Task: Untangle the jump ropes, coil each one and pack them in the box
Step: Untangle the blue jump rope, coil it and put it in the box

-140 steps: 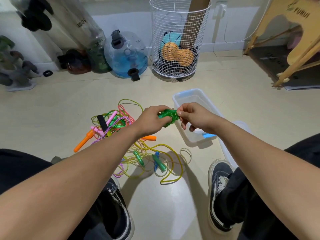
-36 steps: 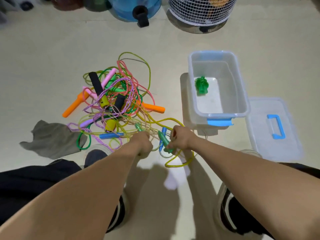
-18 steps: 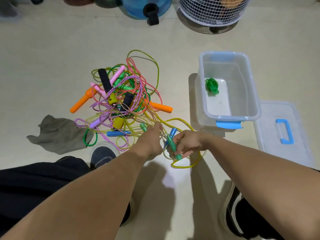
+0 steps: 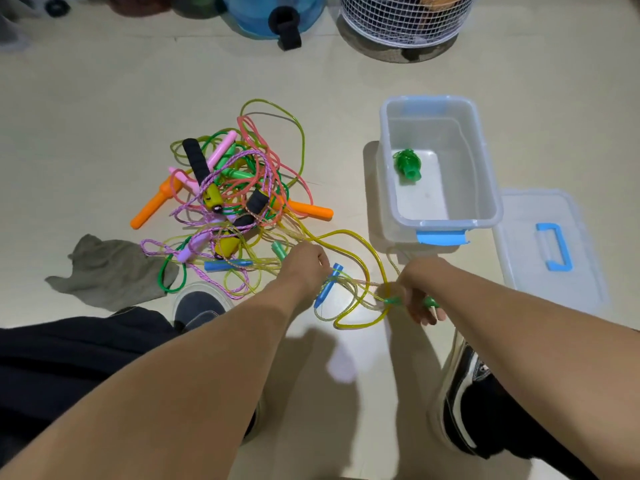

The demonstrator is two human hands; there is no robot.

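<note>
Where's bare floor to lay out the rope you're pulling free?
Bare floor lies between the tangled pile of jump ropes and the clear plastic box, and beyond the pile toward the white wire basket. Crowded near the grey cloth.

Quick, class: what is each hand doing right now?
Left hand: grips rope strands at the tangle's edge.
Right hand: grips a green handle.

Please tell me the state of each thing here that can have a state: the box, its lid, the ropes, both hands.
box: open, one coiled green rope inside.
lid: off, flat on the floor beside the box.
rope pile: tangled.
left hand: grips cords.
right hand: grips a green handle.
</note>
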